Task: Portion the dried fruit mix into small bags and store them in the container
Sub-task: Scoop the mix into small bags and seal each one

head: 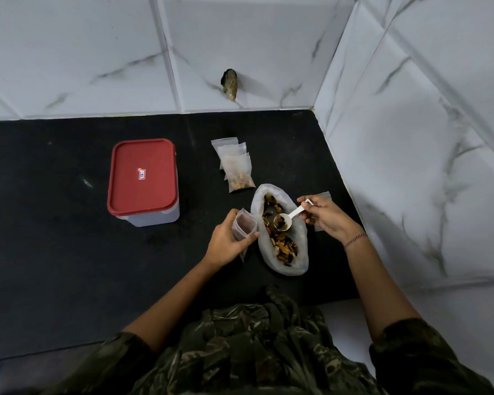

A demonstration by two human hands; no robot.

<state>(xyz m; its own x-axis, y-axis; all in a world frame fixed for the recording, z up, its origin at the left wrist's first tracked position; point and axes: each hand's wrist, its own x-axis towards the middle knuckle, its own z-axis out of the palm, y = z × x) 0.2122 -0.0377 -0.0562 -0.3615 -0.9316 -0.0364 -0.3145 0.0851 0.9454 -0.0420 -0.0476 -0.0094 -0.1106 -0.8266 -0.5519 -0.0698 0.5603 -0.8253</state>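
Observation:
A large white plastic bag [298,240] lies open on the black counter, with dried fruit mix [280,240] inside. My right hand [327,216] pinches the handle of a white plastic spoon [285,220], whose bowl holds a few pieces over the mix. Just left of the big bag, my left hand [227,242] grips a small clear bag [243,225] with its mouth held open. One filled small bag [240,178] lies behind the big bag on a stack of small bags [228,146]. The clear container [149,218] with a red lid [141,176] stands shut at the left.
White marble-patterned tiled walls [411,138] close in the counter at the back and right. A dark hole [230,84] shows in the back wall. Another small bag [324,196] peeks out behind my right hand. The black counter [54,223] stretches away to the left.

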